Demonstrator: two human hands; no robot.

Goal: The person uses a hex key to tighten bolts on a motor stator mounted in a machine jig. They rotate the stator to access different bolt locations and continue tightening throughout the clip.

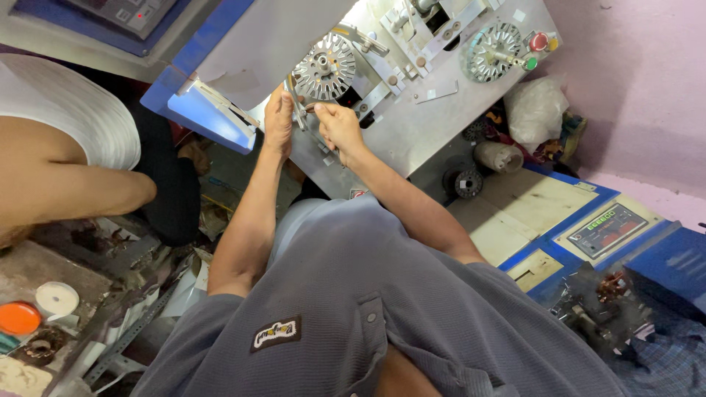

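The grey shirt [368, 316] of the person fills the lower middle of the frame. Above it both forearms go up to a slotted metal disc [324, 68] on the grey machine panel [419, 117], in the upper middle. The left hand [278, 117] lies just below the disc, fingers pressed together and stretched upward. The right hand [338, 123] is beside it, its fingers curled and pinching a thin metal tool [300, 110] between the two hands. The tool tip is hard to make out. A second disc [491, 51] sits at the upper right. Another person's arm [66, 176] is cut off at the left edge.
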